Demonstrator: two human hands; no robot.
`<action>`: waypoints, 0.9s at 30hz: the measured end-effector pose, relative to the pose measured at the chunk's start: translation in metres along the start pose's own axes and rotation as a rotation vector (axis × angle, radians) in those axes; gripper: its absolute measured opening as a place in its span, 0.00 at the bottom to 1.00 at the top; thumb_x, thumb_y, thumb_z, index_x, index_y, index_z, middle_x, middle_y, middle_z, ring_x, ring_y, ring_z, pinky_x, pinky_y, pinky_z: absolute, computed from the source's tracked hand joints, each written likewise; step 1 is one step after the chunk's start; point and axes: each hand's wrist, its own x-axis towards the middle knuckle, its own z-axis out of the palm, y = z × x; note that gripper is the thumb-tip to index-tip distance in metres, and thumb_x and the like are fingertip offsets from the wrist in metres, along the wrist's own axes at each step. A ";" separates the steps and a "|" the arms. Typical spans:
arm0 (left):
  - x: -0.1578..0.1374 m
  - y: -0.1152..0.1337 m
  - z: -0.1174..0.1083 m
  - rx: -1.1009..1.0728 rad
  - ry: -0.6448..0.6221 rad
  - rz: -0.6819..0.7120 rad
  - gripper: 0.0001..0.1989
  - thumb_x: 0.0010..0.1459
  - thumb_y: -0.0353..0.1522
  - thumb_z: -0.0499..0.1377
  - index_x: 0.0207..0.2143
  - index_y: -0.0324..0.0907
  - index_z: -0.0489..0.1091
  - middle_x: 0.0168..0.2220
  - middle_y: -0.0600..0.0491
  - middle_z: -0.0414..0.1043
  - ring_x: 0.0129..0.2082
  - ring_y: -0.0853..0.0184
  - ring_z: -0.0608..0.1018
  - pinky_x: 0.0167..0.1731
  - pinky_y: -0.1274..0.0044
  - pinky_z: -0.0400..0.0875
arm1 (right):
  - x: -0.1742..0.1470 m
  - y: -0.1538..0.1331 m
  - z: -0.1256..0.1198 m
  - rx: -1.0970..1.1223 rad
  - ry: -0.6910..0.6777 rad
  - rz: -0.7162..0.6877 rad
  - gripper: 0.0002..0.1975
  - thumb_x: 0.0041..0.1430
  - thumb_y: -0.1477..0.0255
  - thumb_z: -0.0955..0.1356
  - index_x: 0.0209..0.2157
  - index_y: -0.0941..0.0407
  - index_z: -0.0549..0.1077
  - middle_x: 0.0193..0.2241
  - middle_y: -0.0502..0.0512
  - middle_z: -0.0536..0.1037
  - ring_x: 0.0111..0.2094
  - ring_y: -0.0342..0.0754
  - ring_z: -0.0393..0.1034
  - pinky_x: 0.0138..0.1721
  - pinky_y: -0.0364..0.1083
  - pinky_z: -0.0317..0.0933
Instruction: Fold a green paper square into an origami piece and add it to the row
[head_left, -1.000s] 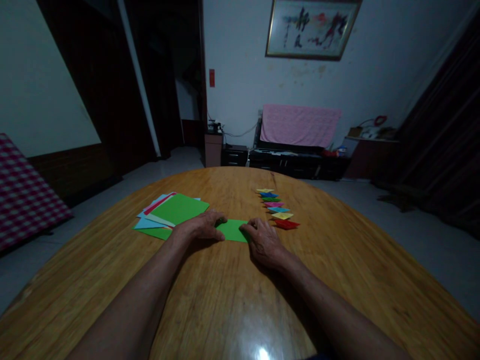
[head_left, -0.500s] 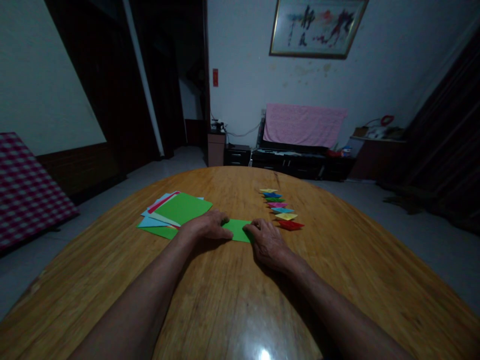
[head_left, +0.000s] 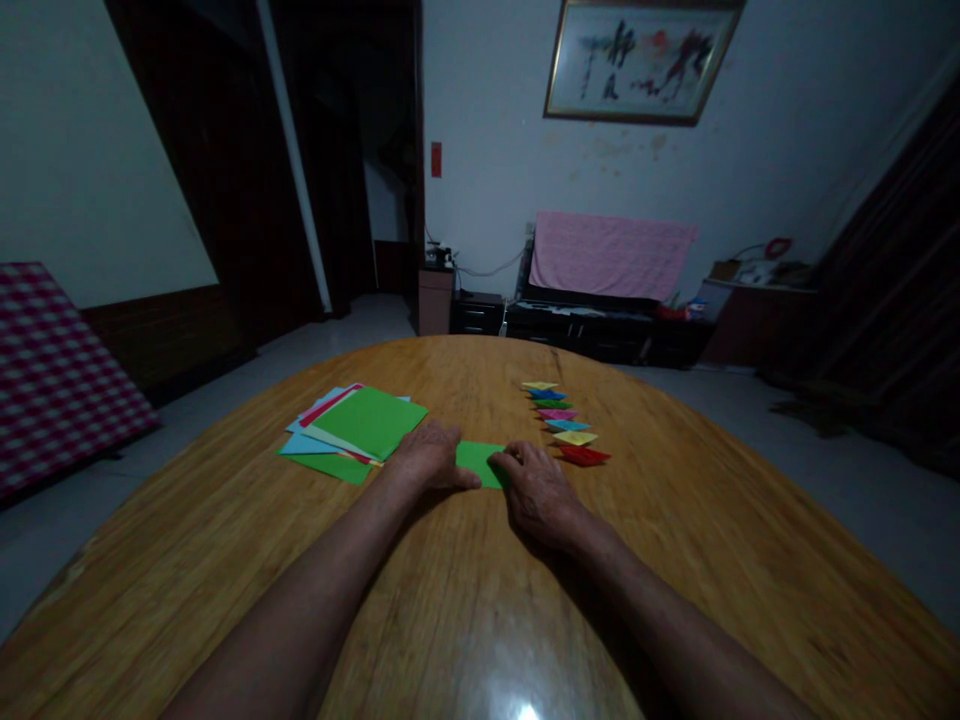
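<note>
A green sheet of paper (head_left: 480, 464), seen as a flat strip, lies on the wooden table (head_left: 450, 600) between my hands. My left hand (head_left: 431, 458) holds down its left end, with the thumb stretched along the near edge. At the opposite end, my right hand (head_left: 540, 490) grips the paper between thumb and curled fingers. Both hands cover the ends of the sheet, so its full length is hidden. Just beyond my left hand lies a fanned pile of coloured paper, a green sheet (head_left: 375, 420) on top.
Several small folded paper boats stand in a row past my right hand, the red boat (head_left: 585, 456) nearest and a yellow boat (head_left: 540, 386) farthest. Behind the table, a pink cloth (head_left: 611, 255) hangs over something on a low black cabinet (head_left: 577, 325).
My left hand has slid slightly right along the green paper, its thumb closer to my right hand. My right hand stays at its end. The view has shifted a little.
</note>
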 end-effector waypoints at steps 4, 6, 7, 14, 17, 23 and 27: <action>0.001 -0.015 -0.006 -0.062 -0.073 -0.012 0.28 0.46 0.47 0.61 0.47 0.42 0.66 0.47 0.43 0.70 0.46 0.55 0.73 0.41 0.70 0.67 | 0.000 0.000 -0.001 -0.001 -0.002 0.000 0.19 0.58 0.77 0.59 0.51 0.52 0.67 0.47 0.58 0.67 0.42 0.50 0.59 0.40 0.47 0.50; 0.003 -0.023 -0.006 -0.092 -0.099 0.000 0.26 0.45 0.44 0.62 0.47 0.43 0.66 0.45 0.45 0.72 0.43 0.57 0.74 0.38 0.73 0.68 | 0.001 -0.001 -0.001 0.001 -0.006 -0.001 0.20 0.58 0.78 0.60 0.51 0.53 0.67 0.47 0.58 0.67 0.42 0.50 0.59 0.41 0.47 0.50; 0.004 -0.027 -0.006 -0.098 -0.107 0.011 0.25 0.45 0.43 0.62 0.46 0.43 0.67 0.44 0.46 0.72 0.42 0.58 0.74 0.37 0.73 0.68 | 0.001 -0.001 -0.001 0.003 -0.009 0.000 0.20 0.58 0.78 0.60 0.51 0.53 0.67 0.46 0.58 0.67 0.43 0.50 0.59 0.41 0.46 0.50; 0.002 -0.045 -0.009 -0.099 -0.140 0.049 0.21 0.41 0.28 0.59 0.42 0.44 0.69 0.38 0.49 0.74 0.33 0.64 0.74 0.29 0.76 0.66 | 0.002 0.000 0.000 -0.005 0.000 -0.004 0.19 0.58 0.77 0.59 0.50 0.53 0.68 0.47 0.59 0.67 0.42 0.50 0.60 0.41 0.47 0.50; -0.001 -0.049 -0.014 -0.023 -0.192 0.020 0.22 0.37 0.23 0.57 0.39 0.42 0.71 0.36 0.48 0.75 0.30 0.64 0.73 0.27 0.76 0.65 | 0.002 0.001 0.000 -0.006 -0.005 -0.005 0.20 0.57 0.78 0.60 0.50 0.53 0.68 0.47 0.59 0.68 0.43 0.51 0.60 0.41 0.47 0.51; 0.001 -0.045 -0.011 -0.103 -0.017 0.088 0.13 0.51 0.32 0.53 0.36 0.40 0.74 0.34 0.46 0.75 0.33 0.63 0.74 0.31 0.75 0.66 | 0.003 -0.001 -0.003 0.000 -0.018 -0.003 0.19 0.57 0.78 0.60 0.50 0.53 0.68 0.46 0.59 0.68 0.42 0.50 0.61 0.41 0.46 0.51; 0.002 -0.034 -0.005 -0.136 0.008 0.074 0.15 0.49 0.36 0.56 0.39 0.40 0.74 0.37 0.45 0.76 0.37 0.60 0.75 0.32 0.75 0.66 | 0.006 0.000 -0.003 0.017 0.025 0.014 0.22 0.53 0.79 0.61 0.51 0.56 0.66 0.50 0.60 0.66 0.46 0.51 0.61 0.44 0.47 0.52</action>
